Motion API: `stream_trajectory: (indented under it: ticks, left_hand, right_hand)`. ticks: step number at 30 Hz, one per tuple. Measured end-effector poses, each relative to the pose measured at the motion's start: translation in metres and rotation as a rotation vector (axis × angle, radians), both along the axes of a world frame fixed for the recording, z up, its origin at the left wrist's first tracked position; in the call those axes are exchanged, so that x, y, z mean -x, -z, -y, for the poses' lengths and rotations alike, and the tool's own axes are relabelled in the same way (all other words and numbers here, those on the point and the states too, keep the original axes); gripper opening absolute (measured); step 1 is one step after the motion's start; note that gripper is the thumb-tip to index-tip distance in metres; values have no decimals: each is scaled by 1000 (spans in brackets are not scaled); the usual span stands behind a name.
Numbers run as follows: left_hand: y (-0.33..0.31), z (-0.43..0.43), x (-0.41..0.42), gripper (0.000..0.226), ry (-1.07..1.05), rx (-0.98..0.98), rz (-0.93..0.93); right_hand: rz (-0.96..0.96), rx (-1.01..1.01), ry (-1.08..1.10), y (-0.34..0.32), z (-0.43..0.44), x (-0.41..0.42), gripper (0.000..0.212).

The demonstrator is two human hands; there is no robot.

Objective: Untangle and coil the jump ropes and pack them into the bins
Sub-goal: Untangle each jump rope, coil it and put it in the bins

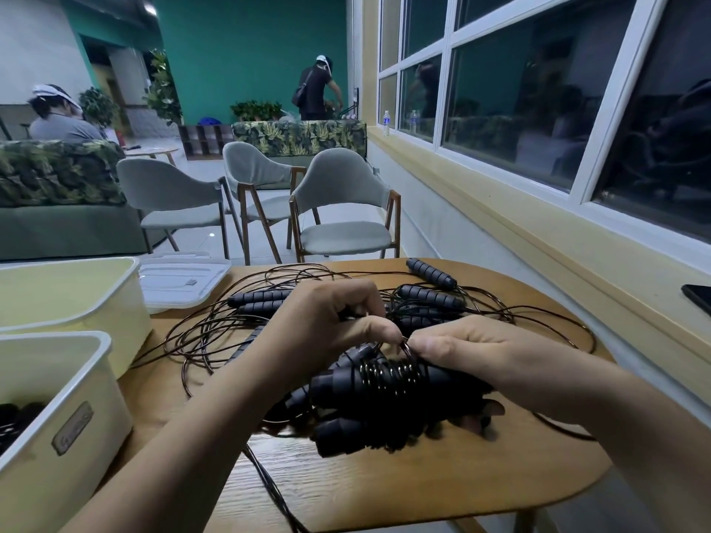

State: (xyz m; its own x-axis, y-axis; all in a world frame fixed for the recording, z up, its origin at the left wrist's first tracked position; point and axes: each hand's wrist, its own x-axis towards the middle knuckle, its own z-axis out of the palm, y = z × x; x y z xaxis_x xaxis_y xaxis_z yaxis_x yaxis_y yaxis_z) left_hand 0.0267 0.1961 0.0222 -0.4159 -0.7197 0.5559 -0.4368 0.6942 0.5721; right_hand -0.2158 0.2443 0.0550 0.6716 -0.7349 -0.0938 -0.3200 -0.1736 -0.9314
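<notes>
Left hand (327, 328): fingers curled; thumb and forefinger closed on the thin cord (384, 373) atop the bundle.
Right hand (473, 352): clamped round the bundle (346, 386) of black ribbed handles, fingers curled beneath.
Hands: almost touching.
Bundle: wound with cord, at mid worktop (423, 486).
Loose jump ropes (215, 328): tangled behind the hands.
Near bin (57, 417): left edge, dark contents.
Far bin (77, 298): behind it.

Beyond the wooden table (384, 490) I see three grey chairs (338, 201), and farther off a leaf-print sofa (300, 138) with a person (316, 92) standing behind it. On the right, a dark phone (698, 298) lies on the near window sill (500, 213) and a water bottle (386, 123) stands at its far end.
</notes>
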Motion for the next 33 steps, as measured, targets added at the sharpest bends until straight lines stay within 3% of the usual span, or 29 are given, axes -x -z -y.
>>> stream_trajectory:
  ticks: [3,5,6,8,10,13,15,20,24,33]
  left_hand:
    - [-3,-3,3,48,10,-88,15]
    - [0,-5,3,36,-82,-19,162]
    - [7,-6,1,46,-155,36,242]
    - [22,-6,-6,42,-223,-96,223]
    - [23,-8,9,25,-173,-321,40]
    - [15,-13,24,40,-137,-270,70]
    - [20,-13,24,33,-89,-264,87]
    - [21,-17,27,41,-106,-345,218]
    - [16,-27,39,34,-143,-281,433]
    - [11,-33,45,30,-187,-261,598]
  right_hand:
    - [126,-39,8,-5,-2,1,41]
    - [208,-44,35,-7,-3,1,43]
    - [249,-53,49,-6,-1,2,45]
    - [312,-67,76,-5,2,3,48]
    - [397,-124,138,-3,4,3,48]
    - [451,-138,223,0,8,2,45]
    - [459,-106,268,2,11,2,47]
    - [346,114,461,10,17,1,40]
    - [301,246,574,16,23,1,39]
    - [-20,591,704,24,25,-2,27]
